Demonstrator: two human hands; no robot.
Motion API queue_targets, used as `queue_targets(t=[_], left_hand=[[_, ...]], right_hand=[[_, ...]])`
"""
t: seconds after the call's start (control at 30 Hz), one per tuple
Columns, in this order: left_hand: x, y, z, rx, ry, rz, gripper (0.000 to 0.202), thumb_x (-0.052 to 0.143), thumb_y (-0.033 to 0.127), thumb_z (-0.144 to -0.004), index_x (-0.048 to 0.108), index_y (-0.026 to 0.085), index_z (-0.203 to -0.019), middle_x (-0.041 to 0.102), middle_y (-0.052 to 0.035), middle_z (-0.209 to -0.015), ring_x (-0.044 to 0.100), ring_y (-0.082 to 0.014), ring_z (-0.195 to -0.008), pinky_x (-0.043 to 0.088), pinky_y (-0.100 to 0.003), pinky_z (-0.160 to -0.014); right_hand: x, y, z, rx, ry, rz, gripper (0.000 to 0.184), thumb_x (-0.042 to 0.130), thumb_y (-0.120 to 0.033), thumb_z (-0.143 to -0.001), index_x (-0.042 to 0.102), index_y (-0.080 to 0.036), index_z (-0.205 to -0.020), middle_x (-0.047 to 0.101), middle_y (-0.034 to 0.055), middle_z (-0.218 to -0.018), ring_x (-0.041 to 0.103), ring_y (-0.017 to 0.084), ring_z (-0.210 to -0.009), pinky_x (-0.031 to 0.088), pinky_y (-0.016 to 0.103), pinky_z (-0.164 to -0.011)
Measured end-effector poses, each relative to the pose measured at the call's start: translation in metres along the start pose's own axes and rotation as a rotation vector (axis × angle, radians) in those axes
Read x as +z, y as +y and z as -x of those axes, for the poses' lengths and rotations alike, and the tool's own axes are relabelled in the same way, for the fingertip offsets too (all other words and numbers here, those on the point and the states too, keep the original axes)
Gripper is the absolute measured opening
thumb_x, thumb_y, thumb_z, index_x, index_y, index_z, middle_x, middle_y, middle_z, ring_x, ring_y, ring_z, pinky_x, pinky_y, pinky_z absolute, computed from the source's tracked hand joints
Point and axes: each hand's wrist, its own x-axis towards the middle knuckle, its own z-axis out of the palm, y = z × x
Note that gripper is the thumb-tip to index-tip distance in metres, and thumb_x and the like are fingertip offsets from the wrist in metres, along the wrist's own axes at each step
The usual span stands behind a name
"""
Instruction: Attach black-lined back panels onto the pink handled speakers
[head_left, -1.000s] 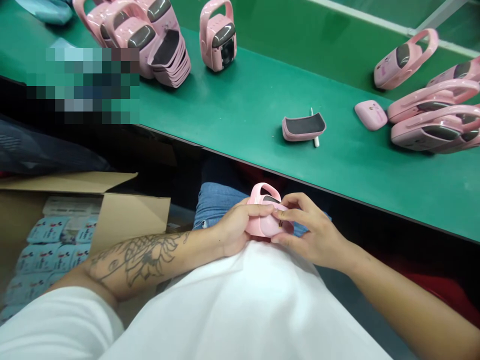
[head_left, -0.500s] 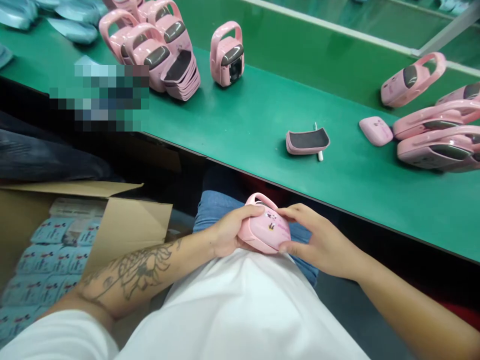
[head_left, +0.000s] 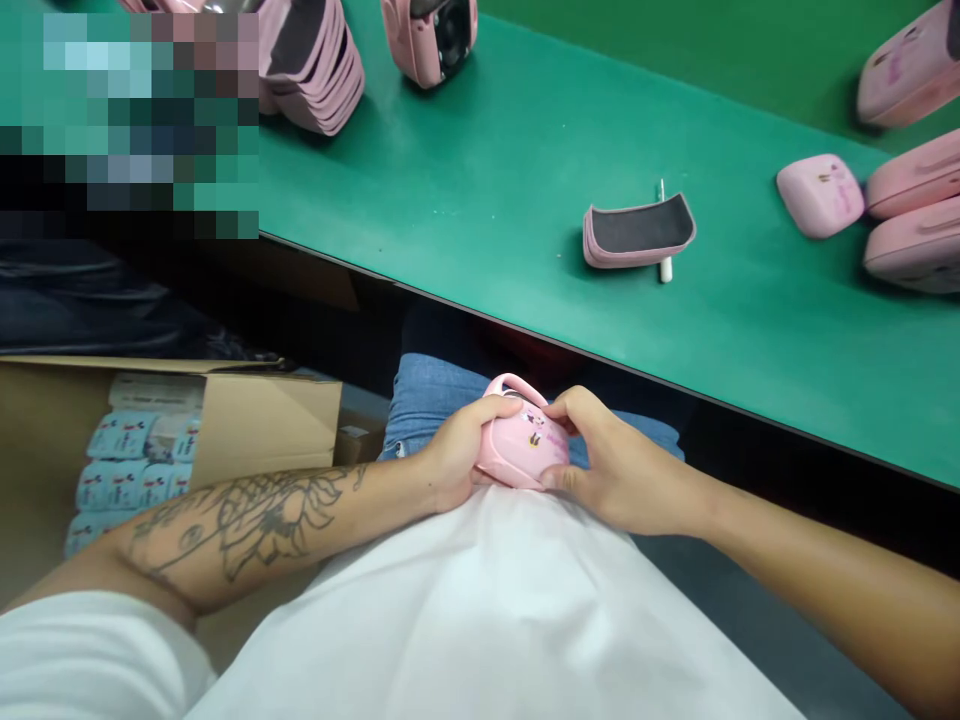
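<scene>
Pink and glossy, the case [head_left: 511, 455] sits just below the centre of the frame, its rounded face printed with a small cartoon figure and darker pink marks, a looped handle [head_left: 516, 381] arching at its top. The left hand [head_left: 457, 458] curls round its left side, thumb over the front, while the right hand [head_left: 622, 475], half closed, pinches its right side between thumb and fingers.

Pink device [head_left: 517, 455] (cartoon-printed, seemingly)
</scene>
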Motion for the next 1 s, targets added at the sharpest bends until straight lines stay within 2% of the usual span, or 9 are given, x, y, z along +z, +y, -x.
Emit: queue_targets(t=[0.17,0.3,0.37,0.47,0.57,0.67,0.83,0.93,1.0], left_hand=[[-0.005,0.011,0.000,-0.037,0.044,-0.023,0.046,0.069,0.047,-0.081,0.075,0.017,-0.115,0.081,-0.0135,-0.104,0.077,-0.0285,-0.084,0.062,-0.036,-0.067],[-0.011,0.033,0.003,0.110,-0.064,0.016,0.051,0.067,0.049,-0.084,0.075,0.013,-0.120,0.082,-0.0177,-0.111,0.078,-0.0332,-0.091,0.065,-0.044,-0.075],[-0.013,0.039,0.004,0.240,-0.106,0.092,0.049,0.068,0.046,-0.084,0.076,0.010,-0.115,0.082,-0.0187,-0.109,0.079,-0.0350,-0.097,0.064,-0.045,-0.083],[-0.016,0.036,0.000,0.371,-0.106,0.162,0.046,0.069,0.045,-0.084,0.078,0.009,-0.110,0.083,-0.0180,-0.107,0.078,-0.0378,-0.107,0.063,-0.046,-0.092],[-0.019,0.028,-0.005,0.413,-0.097,0.191,0.044,0.070,0.044,-0.083,0.079,0.009,-0.109,0.084,-0.0175,-0.108,0.077,-0.0395,-0.110,0.063,-0.048,-0.094],[-0.020,0.022,-0.006,0.416,-0.100,0.229,0.043,0.069,0.042,-0.084,0.079,0.009,-0.110,0.084,-0.0167,-0.104,0.078,-0.0387,-0.107,0.063,-0.047,-0.093],[-0.016,0.014,-0.008,0.424,-0.086,0.283,0.046,0.069,0.043,-0.083,0.077,0.008,-0.111,0.083,-0.0181,-0.107,0.076,-0.0408,-0.113,0.061,-0.051,-0.100],[-0.017,0.005,-0.013,0.463,-0.086,0.297,0.051,0.069,0.045,-0.082,0.074,0.010,-0.118,0.082,-0.0174,-0.113,0.073,-0.0414,-0.120,0.060,-0.052,-0.103],[-0.023,0.001,-0.014,0.429,-0.139,0.254,0.055,0.070,0.048,-0.082,0.072,0.011,-0.123,0.081,-0.0171,-0.117,0.071,-0.0414,-0.124,0.058,-0.053,-0.105]], right_hand=[[-0.002,0.006,-0.009,-0.044,0.044,-0.059,0.050,0.083,-0.036,-0.084,0.060,-0.028,-0.128,0.064,0.0083,-0.128,0.066,0.031,-0.118,0.056,0.053,-0.102],[-0.014,0.016,-0.013,0.058,0.124,-0.291,0.054,0.081,-0.062,-0.086,0.064,-0.025,-0.123,0.070,0.0083,-0.116,0.070,0.026,-0.102,0.059,0.046,-0.092],[-0.013,0.021,-0.015,0.114,0.023,-0.511,0.062,0.066,-0.078,-0.090,0.068,-0.022,-0.115,0.072,0.0088,-0.106,0.072,0.023,-0.090,0.060,0.042,-0.085],[0.002,0.023,-0.021,0.111,-0.154,-0.861,0.078,0.058,-0.089,-0.087,0.075,-0.017,-0.113,0.076,0.0131,-0.109,0.075,0.022,-0.092,0.059,0.036,-0.084],[0.019,0.017,-0.028,0.092,-0.180,-1.104,0.075,0.068,-0.085,-0.084,0.078,-0.018,-0.116,0.080,0.0132,-0.108,0.077,0.022,-0.099,0.059,0.030,-0.087],[0.028,0.009,-0.032,0.090,-0.154,-1.215,0.064,0.077,-0.074,-0.086,0.080,-0.019,-0.118,0.082,0.0123,-0.110,0.078,0.021,-0.098,0.060,0.029,-0.088],[0.039,0.007,-0.036,0.137,-0.104,-1.299,0.054,0.084,-0.060,-0.086,0.081,-0.019,-0.120,0.083,0.0120,-0.117,0.079,0.022,-0.102,0.062,0.031,-0.093],[0.049,0.013,-0.039,0.136,-0.025,-1.296,0.056,0.087,-0.061,-0.082,0.081,-0.017,-0.116,0.084,0.0122,-0.111,0.080,0.024,-0.100,0.063,0.036,-0.096],[0.050,0.015,-0.038,0.101,-0.001,-1.236,0.057,0.085,-0.063,-0.082,0.080,-0.017,-0.116,0.084,0.0128,-0.112,0.081,0.027,-0.102,0.062,0.042,-0.100]])
